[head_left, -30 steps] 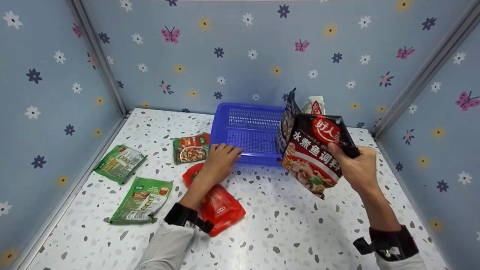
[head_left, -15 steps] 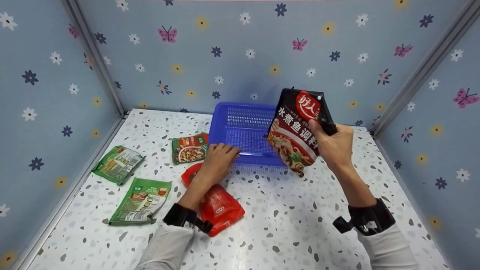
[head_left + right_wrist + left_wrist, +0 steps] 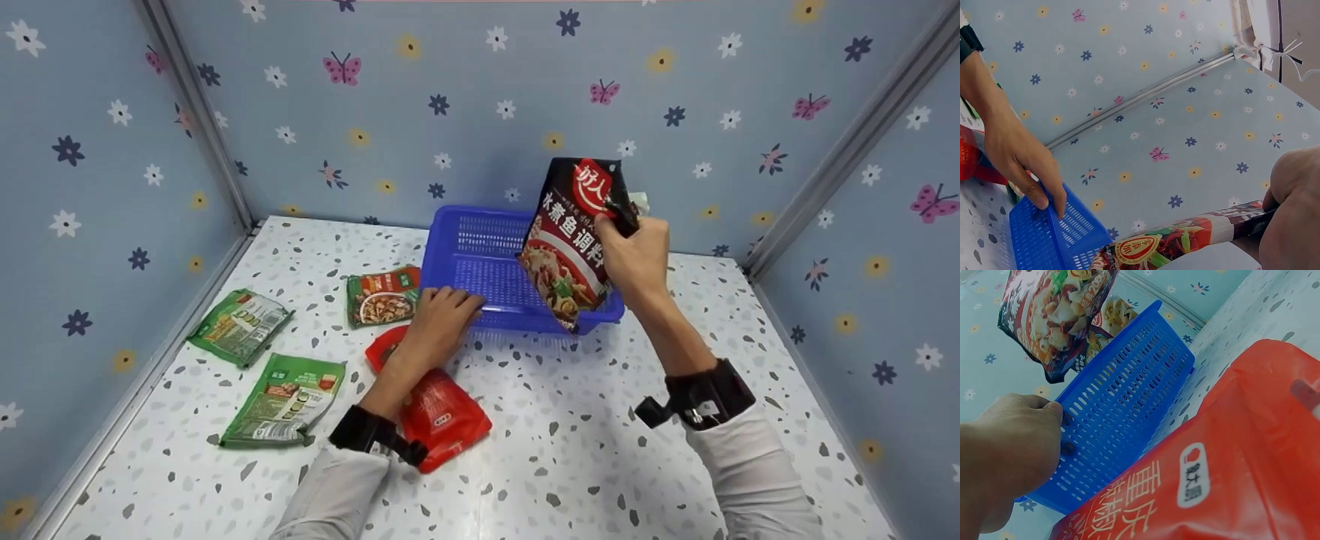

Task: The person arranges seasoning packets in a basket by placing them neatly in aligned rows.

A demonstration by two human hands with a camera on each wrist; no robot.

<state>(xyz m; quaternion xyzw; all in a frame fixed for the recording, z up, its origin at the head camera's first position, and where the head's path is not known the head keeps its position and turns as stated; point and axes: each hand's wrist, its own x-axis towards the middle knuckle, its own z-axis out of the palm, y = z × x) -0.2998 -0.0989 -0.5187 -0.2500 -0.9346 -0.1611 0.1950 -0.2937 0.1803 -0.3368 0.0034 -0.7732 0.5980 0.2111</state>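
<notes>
My right hand (image 3: 643, 259) pinches a black-and-red fish seasoning packet (image 3: 564, 251) by its upper right side. The packet hangs slightly tilted over the right part of a blue plastic basket (image 3: 469, 259), its printed front towards me. In the right wrist view the packet (image 3: 1196, 236) is seen nearly edge-on. My left hand (image 3: 441, 322) grips the near rim of the basket at its left corner, thumb and fingers on either side of the wall. Another packet (image 3: 1117, 316) shows beyond the basket's rim in the left wrist view, partly hidden by the held one.
A red pouch (image 3: 446, 420) lies under my left forearm. A red-and-green packet (image 3: 382, 296) sits left of the basket. Two green packets (image 3: 244, 326) lie farther left on the speckled table (image 3: 585, 450). A flowered wall (image 3: 480, 172) stands close behind the basket.
My right hand has carried the black packet leftward and away from me, from beside the basket to over it. The left hand stays on the rim.
</notes>
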